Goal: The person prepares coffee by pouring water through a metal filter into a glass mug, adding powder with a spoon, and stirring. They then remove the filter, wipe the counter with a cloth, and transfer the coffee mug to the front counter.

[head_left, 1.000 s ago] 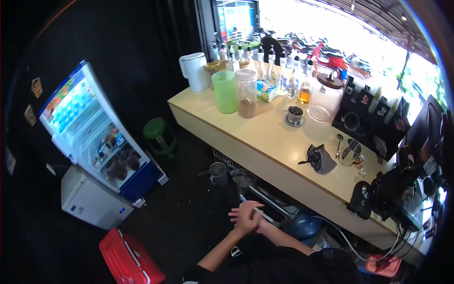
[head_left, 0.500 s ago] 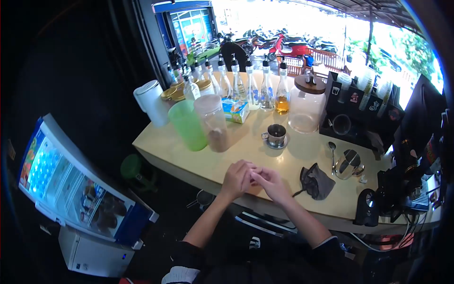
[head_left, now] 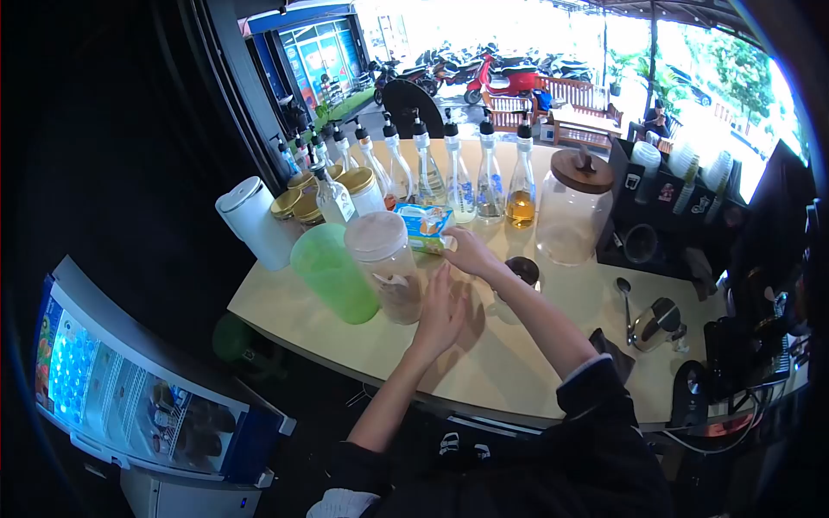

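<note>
My right hand (head_left: 475, 254) reaches across the counter, its thumb and fingers at the right end of a small blue, white and green carton (head_left: 425, 221). Lower down, my left hand (head_left: 442, 311) is open, fingers stretched out and holding nothing. It is just right of a clear lidded jar (head_left: 390, 281) with brown contents. A translucent green pitcher (head_left: 335, 281) stands to the left of that jar. Behind my right forearm, a metal cup with a dark top (head_left: 523, 269) is partly hidden. A dark cloth (head_left: 615, 352) also shows only in part.
Several pump bottles (head_left: 458, 177) line the back. A large wooden-lidded jar (head_left: 572, 216) stands right of them, before a black cup rack (head_left: 665, 211). A spoon (head_left: 625, 298) and metal pitcher (head_left: 654, 328) lie at right. A white jug (head_left: 256, 223) is far left; a display fridge (head_left: 147, 388) stands below.
My hands, which were together at the counter's front edge, have parted. The right has reached forward to the carton; the left has moved forward beside the clear jar. The view has shifted too.
</note>
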Demonstrator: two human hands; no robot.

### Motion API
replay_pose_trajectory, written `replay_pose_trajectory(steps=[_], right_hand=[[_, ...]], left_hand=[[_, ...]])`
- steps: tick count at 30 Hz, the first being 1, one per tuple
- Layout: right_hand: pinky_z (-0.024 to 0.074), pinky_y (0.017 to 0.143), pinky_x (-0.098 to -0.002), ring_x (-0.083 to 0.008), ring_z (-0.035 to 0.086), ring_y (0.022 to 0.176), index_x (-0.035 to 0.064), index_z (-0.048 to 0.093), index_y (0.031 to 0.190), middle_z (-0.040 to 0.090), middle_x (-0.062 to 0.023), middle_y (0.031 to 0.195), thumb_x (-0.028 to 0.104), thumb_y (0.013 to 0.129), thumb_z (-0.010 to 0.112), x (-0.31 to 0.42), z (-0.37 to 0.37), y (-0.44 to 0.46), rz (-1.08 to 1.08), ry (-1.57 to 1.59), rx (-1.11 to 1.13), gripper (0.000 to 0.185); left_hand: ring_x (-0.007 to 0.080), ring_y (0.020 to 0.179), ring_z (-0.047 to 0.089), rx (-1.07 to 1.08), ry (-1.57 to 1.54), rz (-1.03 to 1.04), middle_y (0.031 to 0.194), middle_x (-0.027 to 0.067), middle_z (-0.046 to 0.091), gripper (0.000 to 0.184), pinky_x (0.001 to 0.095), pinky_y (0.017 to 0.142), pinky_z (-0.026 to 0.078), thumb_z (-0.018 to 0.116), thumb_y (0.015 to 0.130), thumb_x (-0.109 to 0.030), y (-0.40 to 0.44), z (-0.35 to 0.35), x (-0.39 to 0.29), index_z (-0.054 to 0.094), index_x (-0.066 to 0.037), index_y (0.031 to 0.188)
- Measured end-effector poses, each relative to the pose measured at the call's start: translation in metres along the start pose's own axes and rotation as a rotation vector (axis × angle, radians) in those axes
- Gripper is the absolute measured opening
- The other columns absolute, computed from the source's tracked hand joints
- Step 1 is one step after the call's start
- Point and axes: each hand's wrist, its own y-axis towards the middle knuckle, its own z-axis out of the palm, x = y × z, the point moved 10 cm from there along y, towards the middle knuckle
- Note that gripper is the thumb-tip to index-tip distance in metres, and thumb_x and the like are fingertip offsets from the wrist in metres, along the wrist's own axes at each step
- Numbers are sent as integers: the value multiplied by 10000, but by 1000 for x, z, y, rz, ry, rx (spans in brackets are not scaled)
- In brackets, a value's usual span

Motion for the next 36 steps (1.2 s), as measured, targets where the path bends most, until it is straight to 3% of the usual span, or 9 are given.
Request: replay_pose_trajectory(steps=[2,10,15,18,21,23,27,32,36], right_hand=[[477,907,-425,-372,494,1185,-5,464,1257,438,-223,1331,194,740,706,-1,14,24,-35,-142,18,604],[496,859,-450,-386,573,1048,4,529,1083,546,-205,1142,102,696,730,-26,29,45,46,-285,150,446],[477,835,-437,-386,574,1000,8,543,1034,568,-185,1009,119,664,744,-27,-7,16,-147,-322,189,436],[477,831,-439,-379,571,998,15,541,1041,563,-168,1017,112,666,734,-29,-31,-9,-104,-335,201,432],[461,868,-433,-356,566,1014,27,551,1046,561,-152,1021,150,672,745,-22,-44,-26,-63,-369,266,439],[435,897,-437,-326,564,1030,42,586,1024,567,-151,1061,210,715,731,-10,-51,-33,-168,-453,198,380],[413,912,-439,-297,558,1043,52,623,1000,596,-144,1050,247,774,683,8,-56,-31,-241,-422,98,304],[395,902,-447,-295,566,1078,63,640,1012,647,-128,967,199,800,573,-5,-34,-2,49,-333,243,260],[409,890,-469,-307,582,1054,67,621,1041,640,-145,987,164,782,580,-6,-17,12,-34,-342,96,280]], left_hand=[[414,1297,360,136,-53,20,1358,269,375,536,436,1094,284,528,915,-204,2,5,-3,354,69,1342],[388,1254,429,271,-77,94,1350,216,411,509,426,1042,358,581,882,-199,12,-4,-8,418,5,1319],[360,1256,433,299,-76,81,1342,186,430,513,409,1037,364,590,886,-190,26,19,0,407,-14,1332],[341,1178,504,199,36,136,1336,171,430,508,409,966,430,588,886,-186,37,26,-4,409,-18,1330],[320,1050,584,149,-5,6,1332,161,426,514,409,879,481,586,885,-175,47,35,13,401,-15,1337],[379,1068,564,144,27,-66,1338,174,414,462,459,843,481,549,890,-168,49,41,26,425,24,1293],[378,1056,565,170,45,-93,1307,179,427,450,461,847,479,535,894,-151,45,41,31,423,27,1292],[395,1038,565,178,14,-73,1271,189,432,477,461,860,477,557,869,-142,39,41,30,418,33,1290],[387,1096,525,167,22,-31,1256,201,439,494,435,902,456,595,838,-129,34,46,37,433,50,1269]])
